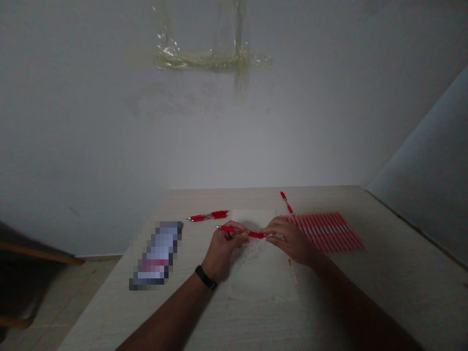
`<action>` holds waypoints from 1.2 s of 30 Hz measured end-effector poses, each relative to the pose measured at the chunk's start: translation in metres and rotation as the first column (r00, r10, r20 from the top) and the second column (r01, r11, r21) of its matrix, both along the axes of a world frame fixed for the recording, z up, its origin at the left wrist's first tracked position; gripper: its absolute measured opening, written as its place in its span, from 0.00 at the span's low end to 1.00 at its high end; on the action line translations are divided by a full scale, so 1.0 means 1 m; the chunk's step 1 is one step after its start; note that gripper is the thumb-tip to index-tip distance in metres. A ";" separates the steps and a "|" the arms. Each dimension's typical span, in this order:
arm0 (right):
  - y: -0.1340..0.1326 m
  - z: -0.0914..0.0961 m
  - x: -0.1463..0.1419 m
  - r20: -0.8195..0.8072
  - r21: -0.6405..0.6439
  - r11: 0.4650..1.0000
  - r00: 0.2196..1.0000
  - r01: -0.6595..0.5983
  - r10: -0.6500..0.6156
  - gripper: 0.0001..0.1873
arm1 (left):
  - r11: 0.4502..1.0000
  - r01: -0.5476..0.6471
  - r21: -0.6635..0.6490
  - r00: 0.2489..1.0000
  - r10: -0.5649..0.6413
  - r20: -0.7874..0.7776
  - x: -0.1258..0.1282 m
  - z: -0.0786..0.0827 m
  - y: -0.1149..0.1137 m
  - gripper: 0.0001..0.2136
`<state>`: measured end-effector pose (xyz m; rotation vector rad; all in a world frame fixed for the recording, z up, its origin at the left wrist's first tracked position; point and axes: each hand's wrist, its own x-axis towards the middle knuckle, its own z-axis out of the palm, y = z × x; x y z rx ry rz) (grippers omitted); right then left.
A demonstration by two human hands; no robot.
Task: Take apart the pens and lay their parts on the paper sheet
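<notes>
A red pen point(257, 235) with a silver tip lies nearly level between my hands, its tip pointing left. My left hand point(224, 247) is closed round its middle; a dark band circles that wrist. At the pen's right end, the thumb and fingers of my right hand point(292, 240) pinch its red top. Beneath both hands is a pale sheet point(263, 285) with reddish marks or crumbs. Just beyond my right hand, a single red pen point(287, 203) lies at a slant. A row of several red pens point(334, 231) lies side by side to the right, partly behind that hand.
A small group of red pens point(209, 216) lies at the back left of the wooden table point(204, 321). A blurred-out phone-like object point(157, 256) rests near the left edge. Behind the table stands a wall point(234, 146) with yellowed tape. A dark chair-like shape point(22, 273) is at lower left.
</notes>
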<state>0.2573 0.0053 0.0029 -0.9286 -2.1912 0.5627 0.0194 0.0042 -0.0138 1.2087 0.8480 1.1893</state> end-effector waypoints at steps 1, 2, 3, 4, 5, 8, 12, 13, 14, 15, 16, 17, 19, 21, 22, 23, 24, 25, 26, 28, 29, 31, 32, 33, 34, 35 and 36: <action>0.000 0.000 0.001 0.003 -0.003 1.000 1.000 -0.004 0.004 0.11 | 1.000 0.002 -0.002 1.000 -0.002 0.002 0.000 -0.001 0.000 0.11; 0.001 0.000 0.001 0.005 -0.003 1.000 1.000 -0.008 0.008 0.11 | 1.000 0.003 -0.005 1.000 -0.003 0.004 0.000 -0.001 0.000 0.11; 0.001 -0.001 0.001 0.004 0.002 1.000 1.000 -0.011 0.011 0.11 | 1.000 0.004 -0.007 1.000 -0.004 0.005 0.000 -0.002 0.000 0.11; 0.001 -0.002 0.001 0.001 0.008 1.000 1.000 -0.012 0.012 0.10 | 1.000 0.008 -0.009 1.000 -0.008 0.003 0.000 -0.002 0.000 0.11; 0.001 -0.003 0.001 -0.006 0.015 1.000 1.000 -0.010 0.010 0.10 | 1.000 0.013 -0.012 1.000 -0.013 0.002 0.001 -0.001 -0.001 0.12; 0.002 -0.006 -0.001 -0.034 0.029 1.000 0.999 0.001 0.000 0.08 | 0.999 0.032 -0.023 0.999 -0.032 -0.001 0.003 0.000 -0.003 0.12; 0.003 -0.007 0.000 -0.032 0.042 0.999 0.999 -0.003 0.004 0.09 | 0.999 0.044 -0.025 0.999 -0.045 -0.029 0.003 0.001 -0.004 0.12; 0.003 -0.006 0.000 -0.024 0.045 0.999 1.000 -0.005 0.006 0.09 | 0.999 0.041 -0.024 0.998 -0.042 -0.038 0.003 0.001 -0.004 0.12; 0.003 -0.006 0.001 -0.014 0.047 0.999 1.000 -0.008 0.008 0.09 | 0.999 0.037 -0.024 0.998 -0.038 -0.045 0.003 0.001 -0.004 0.12; 0.003 -0.005 0.002 -0.005 0.047 0.999 1.000 -0.011 0.011 0.08 | 0.999 0.030 -0.024 0.998 -0.031 -0.048 0.003 0.001 -0.003 0.12; 0.004 -0.004 0.002 0.005 0.046 0.999 1.000 -0.014 0.014 0.08 | 0.999 0.021 -0.025 0.999 -0.022 -0.049 0.003 0.002 -0.003 0.12; 0.003 -0.004 0.003 0.011 0.045 0.999 1.000 -0.016 0.015 0.08 | 1.000 0.013 -0.024 0.999 -0.015 -0.049 0.003 0.002 -0.003 0.12; 0.003 -0.003 0.003 0.011 0.039 0.999 1.000 -0.012 0.012 0.07 | 1.000 0.003 -0.023 0.999 -0.005 -0.045 0.003 0.004 -0.004 0.12; 0.002 -0.003 0.002 0.002 0.033 0.999 1.000 -0.002 0.002 0.07 | 1.000 0.000 -0.028 0.999 -0.001 -0.036 0.004 0.005 -0.005 0.12; 0.002 -0.003 0.001 -0.004 0.034 0.999 1.000 0.002 -0.001 0.07 | 0.999 0.002 -0.032 1.000 -0.003 -0.031 0.005 0.006 -0.006 0.12; 0.002 -0.004 0.001 -0.008 0.036 0.999 1.000 0.003 -0.003 0.07 | 0.999 0.006 -0.037 1.000 -0.007 -0.026 0.005 0.006 -0.007 0.12; 0.002 -0.004 0.000 -0.010 0.038 0.999 1.000 0.003 -0.002 0.07 | 0.999 0.011 -0.040 1.000 -0.012 -0.025 0.005 0.005 -0.007 0.12; 0.001 -0.004 0.000 -0.011 0.039 0.999 1.000 0.000 0.000 0.07 | 0.999 0.017 -0.042 0.999 -0.018 -0.027 0.005 0.005 -0.007 0.12; 0.001 -0.004 -0.001 -0.013 0.039 0.999 1.000 -0.002 0.002 0.07 | 0.999 0.022 -0.041 0.999 -0.023 -0.030 0.005 0.004 -0.006 0.12; 0.001 -0.004 0.000 -0.013 0.028 1.000 1.000 -0.006 0.007 0.07 | 0.999 0.022 -0.030 0.999 -0.024 -0.035 0.004 0.002 -0.005 0.12; 0.001 -0.003 0.000 -0.010 0.020 1.000 1.000 -0.009 0.009 0.07 | 1.000 0.016 -0.024 0.999 -0.017 -0.034 0.004 0.002 -0.004 0.12; 0.001 -0.001 0.001 0.002 0.010 1.000 1.000 -0.015 0.015 0.07 | 1.000 0.001 -0.014 1.000 -0.002 -0.028 0.003 0.001 -0.003 0.12; 0.001 0.000 0.002 0.008 0.006 1.000 1.000 -0.017 0.017 0.07 | 1.000 -0.006 -0.014 1.000 0.005 -0.026 0.003 0.000 -0.003 0.12; 0.001 0.000 0.002 0.015 0.004 1.000 1.000 -0.017 0.017 0.07 | 1.000 -0.011 -0.017 1.000 0.011 -0.026 0.003 0.000 -0.002 0.12; 0.001 0.001 0.002 0.017 0.003 1.000 1.000 -0.015 0.015 0.07 | 1.000 -0.013 -0.022 0.999 0.012 -0.030 0.002 0.000 -0.002 0.12; 0.001 0.001 0.002 0.016 0.004 1.000 1.000 -0.011 0.011 0.07 | 1.000 -0.010 -0.026 0.999 0.009 -0.036 0.003 0.001 -0.003 0.12; 0.001 0.001 0.001 0.013 0.005 1.000 1.000 -0.008 0.008 0.07 | 1.000 -0.005 -0.030 0.999 0.004 -0.043 0.003 0.001 -0.003 0.12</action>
